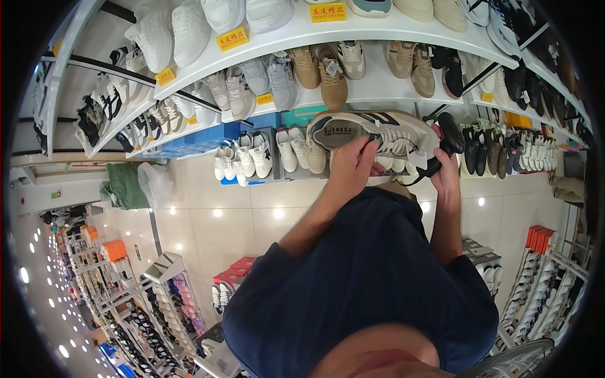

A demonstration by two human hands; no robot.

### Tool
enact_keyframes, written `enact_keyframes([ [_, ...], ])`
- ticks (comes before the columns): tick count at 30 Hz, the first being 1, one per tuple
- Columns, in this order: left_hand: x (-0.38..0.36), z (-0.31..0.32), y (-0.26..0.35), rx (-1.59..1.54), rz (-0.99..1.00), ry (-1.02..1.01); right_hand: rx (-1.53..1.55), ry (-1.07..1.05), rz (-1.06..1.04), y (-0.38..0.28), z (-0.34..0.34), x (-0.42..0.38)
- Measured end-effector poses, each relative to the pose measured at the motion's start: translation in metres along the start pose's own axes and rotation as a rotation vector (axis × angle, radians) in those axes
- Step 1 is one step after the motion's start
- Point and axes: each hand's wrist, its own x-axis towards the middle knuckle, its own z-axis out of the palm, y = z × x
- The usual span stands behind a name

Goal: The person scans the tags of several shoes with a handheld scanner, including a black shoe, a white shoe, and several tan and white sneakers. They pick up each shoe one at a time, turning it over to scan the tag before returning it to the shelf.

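Black-striped lace-up sneaker (398, 140), toe toward three o'clock; left hand (350, 165) at tongue, right hand (447, 170) gripping black strapped object (451, 132).

Shoe shop, pale glossy floor (252, 220)
Tiles before the white shelf (378, 29) mirror small lights; shoe racks (126, 293) stand across from it.

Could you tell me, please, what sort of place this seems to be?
Most likely a shoe shop: shoes in rows on a white shelf, yellow labels along its edge, and more shoe racks beyond.
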Motion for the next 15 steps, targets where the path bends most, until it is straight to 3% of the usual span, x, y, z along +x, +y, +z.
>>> enact_keyframes([
  [15,0.0046,-0.0010,0.0006,-0.010,0.044,0.017,0.016,0.009,-0.035,-0.0031,0.0033,0.0011],
])
